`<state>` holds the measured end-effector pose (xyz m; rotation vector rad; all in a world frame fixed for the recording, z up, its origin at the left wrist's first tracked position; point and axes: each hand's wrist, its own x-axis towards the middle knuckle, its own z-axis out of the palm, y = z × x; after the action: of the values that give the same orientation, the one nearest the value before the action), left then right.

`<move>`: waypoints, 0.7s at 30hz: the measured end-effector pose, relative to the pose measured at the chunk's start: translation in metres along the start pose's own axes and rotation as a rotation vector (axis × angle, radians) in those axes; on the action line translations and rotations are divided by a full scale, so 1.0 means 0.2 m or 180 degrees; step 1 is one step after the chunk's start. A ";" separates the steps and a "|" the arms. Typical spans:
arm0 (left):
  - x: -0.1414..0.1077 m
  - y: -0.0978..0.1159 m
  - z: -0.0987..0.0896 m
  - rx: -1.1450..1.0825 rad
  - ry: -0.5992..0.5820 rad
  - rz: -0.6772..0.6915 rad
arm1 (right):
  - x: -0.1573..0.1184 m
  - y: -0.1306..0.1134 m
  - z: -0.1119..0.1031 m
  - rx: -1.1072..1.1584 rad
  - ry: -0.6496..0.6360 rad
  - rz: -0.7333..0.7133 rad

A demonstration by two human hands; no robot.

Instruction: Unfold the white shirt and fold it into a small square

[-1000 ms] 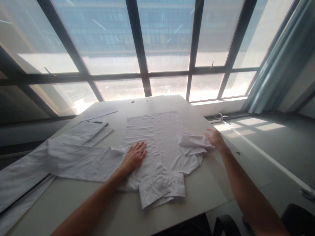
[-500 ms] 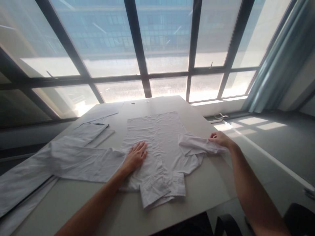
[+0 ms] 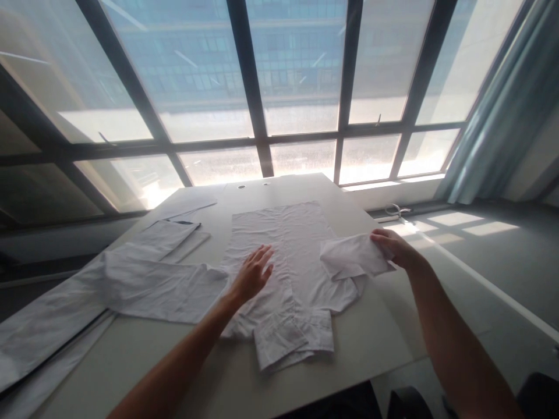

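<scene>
A white shirt (image 3: pixel 301 250) lies spread on the white table, its collar (image 3: pixel 283 343) toward me and its hem at the far side. My left hand (image 3: pixel 254 273) is over the left half of the shirt, fingers outstretched and holding nothing; whether it touches the cloth I cannot tell. On the right, my right hand (image 3: pixel 393 245) pinches the end of the right sleeve (image 3: pixel 356 255), which is folded back near the shirt's side. The left sleeve (image 3: pixel 161 288) stretches out to the left across the table.
More white cloth with dark edging (image 3: pixel 56 320) lies along the table's left side. The table (image 3: pixel 371 343) ends at the right above a grey floor. Large windows stand beyond it, a curtain (image 3: pixel 484 122) hangs at the right, and a black chair (image 3: pixel 406 401) is at the near edge.
My left hand has lifted from its flat position on the shirt and shifted slightly right. The sleeve end in my right hand has opened out wider and flatter.
</scene>
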<state>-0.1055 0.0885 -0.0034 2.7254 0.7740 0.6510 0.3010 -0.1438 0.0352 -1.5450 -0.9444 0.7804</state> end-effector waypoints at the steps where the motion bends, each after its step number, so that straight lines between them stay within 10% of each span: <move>1: 0.03 0.07 0.00 -0.0384 0.0071 0.0087 | 0.02 -0.03 0.05 0.0189 0.0031 0.0078; 9: 0.17 0.50 0.06 -0.3310 -0.0202 0.0036 | 0.16 -0.24 0.63 0.1433 -0.0452 0.0633; 13: 0.14 0.43 0.13 -0.3259 0.0029 -0.0202 | 0.14 -0.28 0.85 0.2247 -0.1185 0.0754; 21: 0.06 0.22 0.14 -0.2308 0.0642 -0.0818 | 0.15 -0.35 1.06 0.2959 -0.1288 0.0954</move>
<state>-0.0626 0.0559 -0.0091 1.8943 0.7288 0.9327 0.1189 -0.0155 0.0675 -0.7124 -0.4824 1.5202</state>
